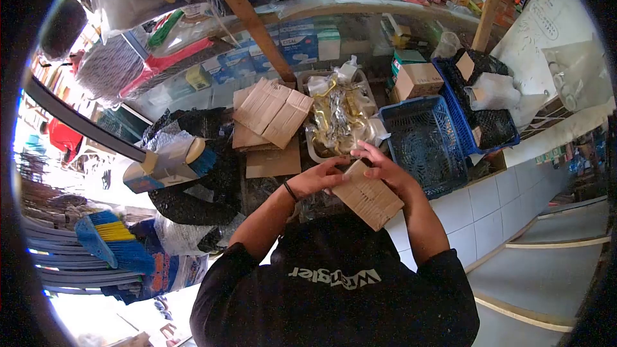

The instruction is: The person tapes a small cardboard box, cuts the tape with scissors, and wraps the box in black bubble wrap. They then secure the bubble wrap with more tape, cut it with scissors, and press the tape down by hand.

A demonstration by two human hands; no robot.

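- Hands met over a small cardboard box [367, 196], held above the near edge of the table [488, 209], close to the person's chest.
- Left hand [319, 177] curled on the box's upper left end, fingers pinching that end.
- Right hand [383, 167] lay over the box's top edge, fingers bent and pressed on the cardboard.
- Just beyond the hands, a tray [313, 147] held a clear bag of gold-coloured pieces [337, 115], which I could not tell apart.
- A stack of flat cardboard boxes [270, 115] lay left of the tray, toward the far edge.
- An empty blue basket [424, 141] stood right of the tray, and a second blue basket [453, 99] with black netting sat behind it, toward the far right corner.
- A brush [170, 162] rested on black netting at the left end.
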